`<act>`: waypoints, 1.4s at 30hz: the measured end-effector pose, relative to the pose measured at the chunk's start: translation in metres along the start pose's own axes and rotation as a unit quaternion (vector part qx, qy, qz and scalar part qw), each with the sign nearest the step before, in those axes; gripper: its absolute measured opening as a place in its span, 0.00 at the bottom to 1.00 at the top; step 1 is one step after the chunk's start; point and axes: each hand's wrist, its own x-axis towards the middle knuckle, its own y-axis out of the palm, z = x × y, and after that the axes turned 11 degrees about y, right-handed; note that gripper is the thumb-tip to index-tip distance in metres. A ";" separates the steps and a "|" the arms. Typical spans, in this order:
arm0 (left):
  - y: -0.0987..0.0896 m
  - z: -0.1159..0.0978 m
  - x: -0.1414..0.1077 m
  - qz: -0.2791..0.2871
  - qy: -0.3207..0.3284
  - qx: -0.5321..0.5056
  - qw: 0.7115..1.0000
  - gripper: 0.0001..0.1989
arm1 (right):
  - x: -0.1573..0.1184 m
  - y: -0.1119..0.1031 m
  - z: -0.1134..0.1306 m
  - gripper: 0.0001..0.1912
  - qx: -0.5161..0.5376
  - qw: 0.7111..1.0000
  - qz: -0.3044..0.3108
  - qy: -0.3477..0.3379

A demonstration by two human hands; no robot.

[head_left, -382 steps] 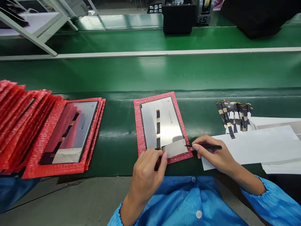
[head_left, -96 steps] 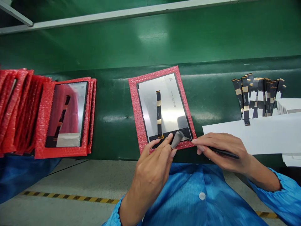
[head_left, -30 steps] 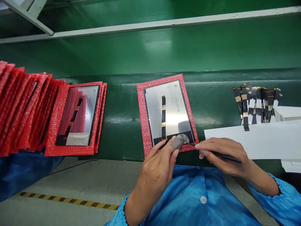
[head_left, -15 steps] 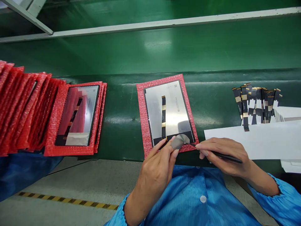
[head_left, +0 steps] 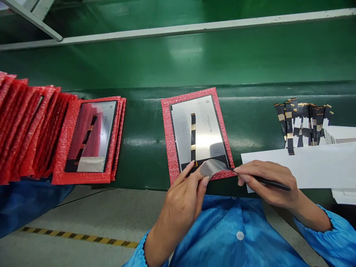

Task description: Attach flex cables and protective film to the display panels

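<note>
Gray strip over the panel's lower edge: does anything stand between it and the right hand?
Only the slim black tool held in the right hand, its tip at the right end of the gray strip. Nothing else visible stands between them. The left hand holds the strip's other end.

the panel (head_left: 207,128) is silver with a black lower band (head_left: 223,159); its ribbon cable (head_left: 193,137) is black and gold. the film (head_left: 213,168) at the panel's lower edge is grey. under the panel, the bubble sheet (head_left: 169,137) is pinkish red. left of the panel, bubble bags (head_left: 30,129) are bright red; right of it, paper (head_left: 278,163) is white. the tabletop (head_left: 144,129) is dark green.
</note>
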 end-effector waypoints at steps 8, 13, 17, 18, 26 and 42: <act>-0.007 -0.003 0.000 -0.019 -0.073 -0.053 0.996 0.06 | 0.001 -0.002 -0.002 0.22 0.006 0.999 -0.007 0.040; -0.008 -0.002 0.002 -0.060 -0.077 -0.038 0.995 0.04 | 0.002 -0.004 0.000 0.20 0.009 0.998 -0.003 0.055; -0.008 0.003 0.002 -0.053 -0.092 -0.027 0.994 0.04 | 0.002 -0.005 0.001 0.21 0.014 0.998 -0.001 0.062; -0.007 0.005 0.002 -0.048 -0.098 -0.023 0.994 0.06 | 0.003 -0.005 0.001 0.21 0.017 0.998 -0.001 0.062; -0.001 0.009 0.002 -0.024 -0.144 -0.030 0.989 0.08 | 0.006 -0.002 0.001 0.20 0.016 0.997 -0.012 0.078; 0.003 0.011 0.005 0.003 -0.165 -0.020 0.986 0.12 | 0.010 0.002 0.002 0.16 -0.006 0.996 -0.009 0.094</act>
